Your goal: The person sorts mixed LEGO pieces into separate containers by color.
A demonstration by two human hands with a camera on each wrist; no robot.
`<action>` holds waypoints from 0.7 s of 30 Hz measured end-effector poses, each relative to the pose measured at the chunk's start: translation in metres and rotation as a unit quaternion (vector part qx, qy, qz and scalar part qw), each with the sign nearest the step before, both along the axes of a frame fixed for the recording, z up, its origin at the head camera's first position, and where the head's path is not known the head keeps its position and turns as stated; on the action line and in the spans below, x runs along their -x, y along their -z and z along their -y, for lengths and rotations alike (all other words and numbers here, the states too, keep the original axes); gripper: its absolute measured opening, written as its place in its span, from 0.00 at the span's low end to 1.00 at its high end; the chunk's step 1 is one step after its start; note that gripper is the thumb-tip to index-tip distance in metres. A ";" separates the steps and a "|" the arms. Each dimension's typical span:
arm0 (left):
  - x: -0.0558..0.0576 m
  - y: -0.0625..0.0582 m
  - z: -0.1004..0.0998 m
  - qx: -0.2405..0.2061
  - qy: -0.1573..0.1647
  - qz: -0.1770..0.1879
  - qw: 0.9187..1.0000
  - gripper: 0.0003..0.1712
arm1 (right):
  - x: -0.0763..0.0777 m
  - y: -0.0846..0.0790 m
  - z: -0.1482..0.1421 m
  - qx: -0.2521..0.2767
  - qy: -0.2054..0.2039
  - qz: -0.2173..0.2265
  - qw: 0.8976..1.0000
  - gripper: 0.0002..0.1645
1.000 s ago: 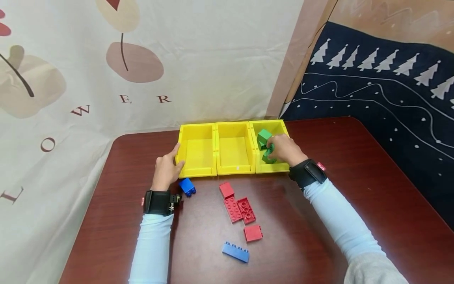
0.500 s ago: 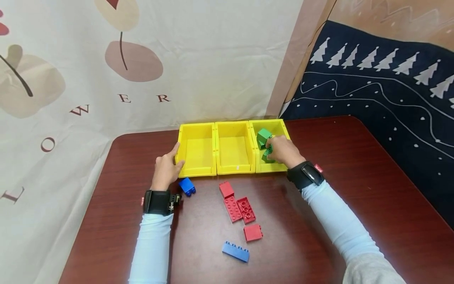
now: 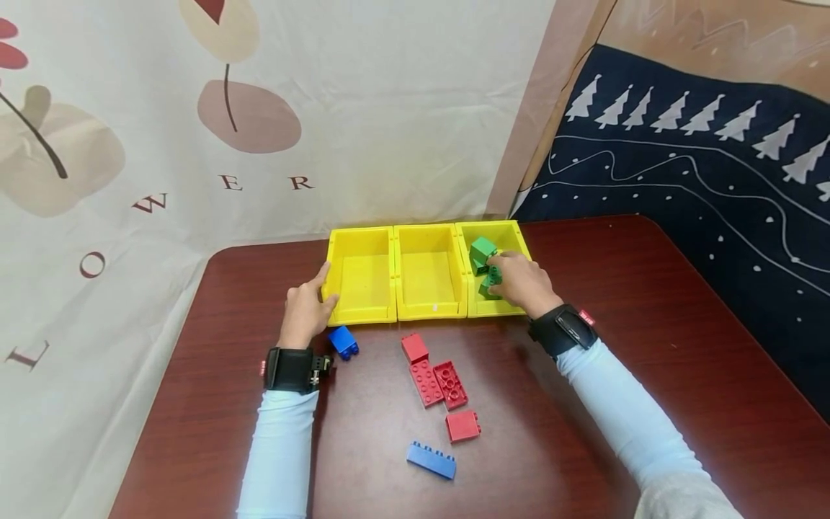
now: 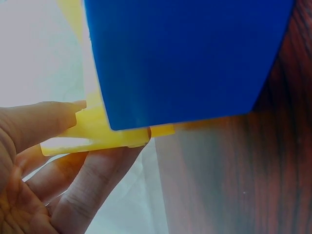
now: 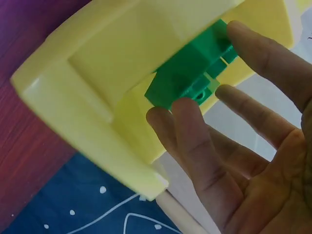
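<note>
My left hand (image 3: 305,310) grips the left wall of the yellow three-part bin (image 3: 393,310), its index finger along the side and the thumb by the front corner. In the left wrist view, thumb and fingers lie on either side of the yellow wall (image 4: 97,141). A blue brick (image 3: 344,342) lies beside that hand and looms large in the left wrist view. Inside the right compartment, my right hand (image 3: 524,281) pinches a green brick (image 5: 190,66) between thumb and fingertips. Other green bricks (image 3: 483,249) sit in the same compartment.
Several red bricks (image 3: 426,383) lie on the dark wooden table (image 3: 558,447) in front of the bin. A long blue brick (image 3: 431,460) is nearer the person. Behind the bin hangs a pale printed cloth (image 3: 402,115); a navy cloth (image 3: 681,173) covers the right side.
The right hand stays in the right compartment, its fingers shifting only slightly around the green brick. Left hand and bricks on the table keep their places; the head view tilts a little.
</note>
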State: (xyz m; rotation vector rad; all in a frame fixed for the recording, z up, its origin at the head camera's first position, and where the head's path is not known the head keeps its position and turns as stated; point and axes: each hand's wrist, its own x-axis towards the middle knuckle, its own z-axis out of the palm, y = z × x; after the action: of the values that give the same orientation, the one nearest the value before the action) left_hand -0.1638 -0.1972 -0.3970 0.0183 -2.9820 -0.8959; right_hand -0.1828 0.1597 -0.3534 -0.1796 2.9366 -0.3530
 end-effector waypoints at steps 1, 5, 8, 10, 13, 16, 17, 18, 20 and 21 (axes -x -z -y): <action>0.000 0.000 0.000 0.000 0.000 0.001 1.000 0.39 | -0.002 0.000 -0.001 0.005 0.002 -0.003 1.000 0.35; 0.000 0.000 0.000 0.001 0.002 -0.001 1.000 0.39 | -0.016 -0.005 -0.005 0.017 -0.005 -0.030 0.999 0.36; 0.000 0.000 0.000 0.005 0.003 -0.005 1.000 0.39 | -0.032 -0.011 -0.003 0.023 -0.028 -0.070 0.997 0.35; 0.000 0.000 0.001 0.006 0.004 -0.008 1.000 0.39 | -0.044 -0.014 0.001 0.030 -0.044 -0.099 0.994 0.34; -0.001 0.000 0.001 0.005 0.004 -0.009 1.000 0.39 | -0.063 -0.018 0.008 0.046 -0.076 -0.134 0.987 0.33; -0.001 0.000 0.001 0.005 0.004 -0.011 1.000 0.39 | -0.080 -0.020 0.012 0.061 -0.113 -0.156 0.979 0.34; 0.000 0.000 0.001 0.005 0.004 -0.010 1.000 0.39 | -0.086 -0.020 0.013 0.063 -0.125 -0.162 0.977 0.34; 0.000 0.000 0.001 0.005 0.005 -0.010 1.000 0.39 | -0.092 -0.019 0.014 0.064 -0.136 -0.168 0.974 0.34; 0.000 0.000 0.000 0.004 0.005 -0.010 1.000 0.39 | -0.105 -0.017 0.016 0.066 -0.155 -0.178 0.970 0.34; 0.001 0.000 0.000 0.004 0.005 -0.010 1.000 0.39 | -0.111 -0.016 0.018 0.067 -0.164 -0.181 0.967 0.34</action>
State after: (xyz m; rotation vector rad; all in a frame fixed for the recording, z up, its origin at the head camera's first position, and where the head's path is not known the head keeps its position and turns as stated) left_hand -0.1645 -0.1971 -0.3969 -0.0058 -2.9685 -0.8810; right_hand -0.0718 0.1420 -0.3378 -0.8196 3.1514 -0.5138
